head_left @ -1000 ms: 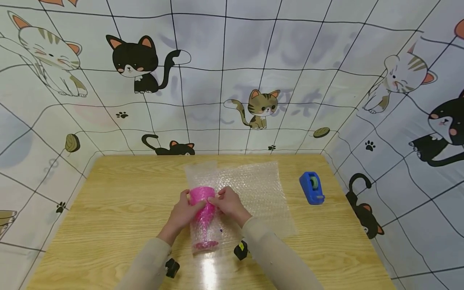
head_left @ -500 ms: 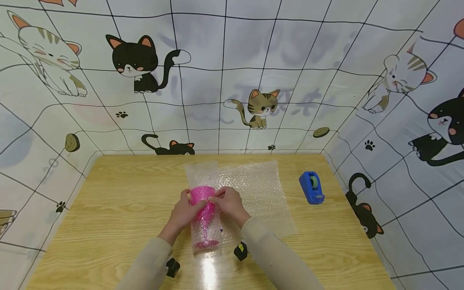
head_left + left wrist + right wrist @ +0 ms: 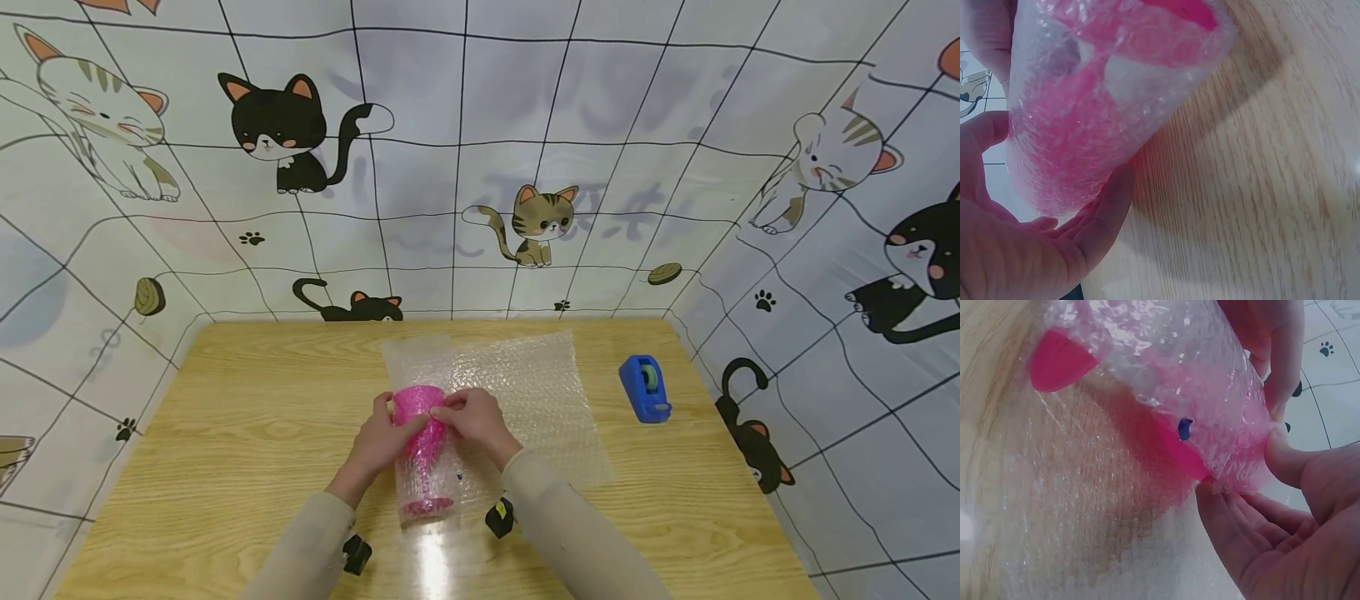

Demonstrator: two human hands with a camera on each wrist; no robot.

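Observation:
A pink goblet (image 3: 420,403) lies on its side in bubble wrap (image 3: 536,408), its wide bowl away from me and its round foot nearer. My left hand (image 3: 380,439) grips the bowl end from the left, thumb across the top. In the left wrist view its fingers (image 3: 1113,206) curve under the wrapped goblet. From the right, my right hand (image 3: 480,423) pinches the bubble wrap at the bowl, thumb on top and fingertips below, as the right wrist view shows. A small blue mark (image 3: 1185,429) shows on the wrap there.
A flat stretch of the bubble wrap spreads to the right of the goblet and behind it. At the back right of the wooden table (image 3: 277,417) stands a blue tape dispenser (image 3: 645,390). Cat-printed cloth (image 3: 420,167) hangs around the back and sides.
The right hand's fingers have drawn slightly closer together at the wrap. The left hand and the goblet stay where they were.

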